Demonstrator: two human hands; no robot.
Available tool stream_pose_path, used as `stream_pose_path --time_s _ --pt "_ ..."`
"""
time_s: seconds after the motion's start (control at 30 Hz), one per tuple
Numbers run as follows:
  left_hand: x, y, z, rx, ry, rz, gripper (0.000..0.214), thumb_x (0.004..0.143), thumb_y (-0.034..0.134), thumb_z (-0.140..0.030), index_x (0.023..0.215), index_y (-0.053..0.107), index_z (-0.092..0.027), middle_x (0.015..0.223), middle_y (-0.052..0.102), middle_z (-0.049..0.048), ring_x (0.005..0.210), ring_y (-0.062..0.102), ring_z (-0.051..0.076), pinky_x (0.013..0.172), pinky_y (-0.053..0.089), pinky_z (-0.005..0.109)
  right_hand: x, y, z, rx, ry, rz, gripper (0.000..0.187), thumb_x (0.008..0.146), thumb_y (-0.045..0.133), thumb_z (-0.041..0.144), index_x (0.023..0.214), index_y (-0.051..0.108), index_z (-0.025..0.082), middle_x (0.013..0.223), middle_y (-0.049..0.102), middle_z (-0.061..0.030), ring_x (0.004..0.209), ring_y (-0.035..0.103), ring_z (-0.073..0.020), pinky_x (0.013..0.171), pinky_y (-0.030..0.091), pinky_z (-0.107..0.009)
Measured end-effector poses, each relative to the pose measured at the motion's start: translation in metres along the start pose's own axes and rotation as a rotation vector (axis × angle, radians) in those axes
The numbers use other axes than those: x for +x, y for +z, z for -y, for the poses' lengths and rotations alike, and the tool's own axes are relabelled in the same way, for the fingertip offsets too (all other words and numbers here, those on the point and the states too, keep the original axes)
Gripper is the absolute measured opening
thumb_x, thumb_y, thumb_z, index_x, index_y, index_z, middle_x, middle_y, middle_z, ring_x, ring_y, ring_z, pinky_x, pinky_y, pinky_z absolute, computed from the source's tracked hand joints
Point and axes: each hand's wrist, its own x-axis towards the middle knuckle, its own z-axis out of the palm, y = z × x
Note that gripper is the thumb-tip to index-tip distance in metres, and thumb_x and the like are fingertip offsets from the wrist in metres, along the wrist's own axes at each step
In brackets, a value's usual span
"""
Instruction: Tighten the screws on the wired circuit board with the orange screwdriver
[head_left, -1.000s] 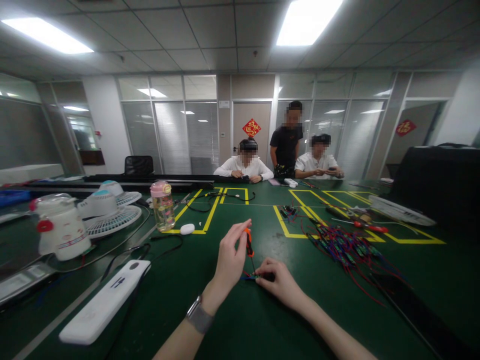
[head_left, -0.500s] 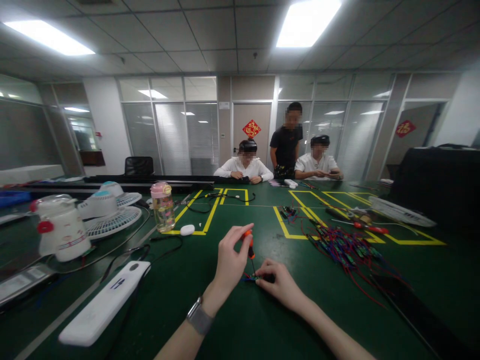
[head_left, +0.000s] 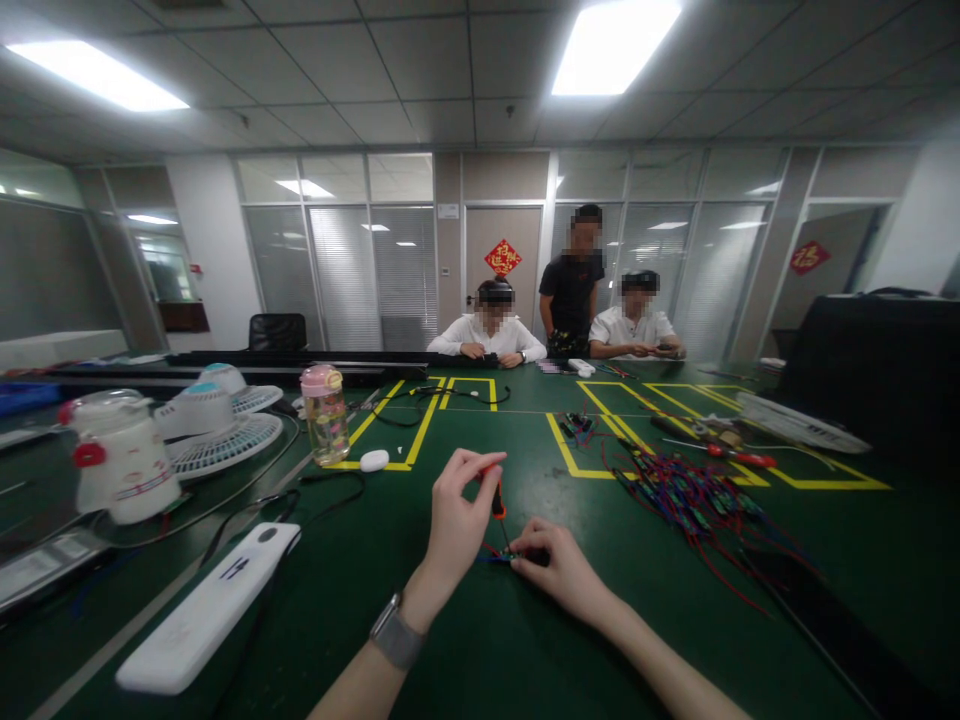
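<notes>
My left hand (head_left: 463, 505), with a watch on its wrist, is closed around the orange-and-black handle of a screwdriver (head_left: 499, 503). The screwdriver stands nearly upright, its thin shaft pointing down at a small green circuit board (head_left: 507, 555) with red and blue wires. Whether the tip touches the board is too small to tell. From the right, my right hand (head_left: 551, 560) pinches the board's edge between thumb and fingers, low over the green table (head_left: 480, 650). Part of the board is hidden by the fingertips.
A heap of wired boards (head_left: 697, 490) lies to the right, near red-handled pliers (head_left: 742, 457). At left are a long white device (head_left: 210, 610), a white jug (head_left: 124, 455), fans (head_left: 225, 440) and a pink-lidded bottle (head_left: 325, 415). Co-workers (head_left: 489, 335) are across the table.
My left hand has shifted slightly left and turned a little with the screwdriver. The wires by the board lie slightly differently. My right hand stays on the board.
</notes>
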Motion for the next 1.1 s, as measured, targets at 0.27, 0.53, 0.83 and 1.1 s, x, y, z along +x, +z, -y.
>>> stream_pose_path --time_s 0.27,0.53,0.83,1.1 --pt "-0.001 -0.0028 -0.0039 -0.023 -0.032 0.063 0.032 0.097 0.043 -0.021 0.121 0.064 -0.02 0.111 0.062 0.0069 0.103 0.06 0.018 0.089 0.047 0.03 -0.0002 0.0008 -0.0007 0.005 -0.012 -0.005 0.018 0.076 0.064 0.008 0.083 0.079 0.017 0.083 0.066 -0.0055 0.077 0.061 -0.0171 0.072 0.045 -0.026" --pt "-0.003 0.0035 0.0 0.018 -0.037 0.019 0.019 0.088 0.061 -0.026 0.104 0.071 -0.022 0.085 0.055 0.0015 0.079 0.059 0.015 0.075 0.048 0.027 0.0001 0.0015 -0.0005 -0.001 -0.006 0.003 0.02 0.076 0.063 0.006 0.083 0.079 0.016 0.082 0.066 -0.0058 0.076 0.061 -0.0173 0.07 0.044 -0.025" --pt "-0.0035 0.0038 -0.0025 -0.058 0.006 0.071 0.025 0.093 0.053 -0.025 0.112 0.069 -0.022 0.091 0.062 0.004 0.086 0.062 0.017 0.078 0.049 0.028 0.0 0.0017 -0.0008 0.014 -0.006 -0.007 0.019 0.075 0.063 0.007 0.082 0.079 0.016 0.082 0.066 -0.0059 0.076 0.061 -0.0173 0.069 0.044 -0.025" --pt "-0.0044 0.0039 -0.003 0.012 0.047 0.027 0.029 0.096 0.047 -0.022 0.118 0.065 -0.02 0.108 0.064 0.0068 0.099 0.062 0.018 0.087 0.048 0.03 0.0006 0.0018 -0.0011 0.005 -0.009 -0.008 0.019 0.075 0.063 0.007 0.082 0.078 0.016 0.082 0.066 -0.0055 0.076 0.06 -0.0167 0.07 0.045 -0.025"
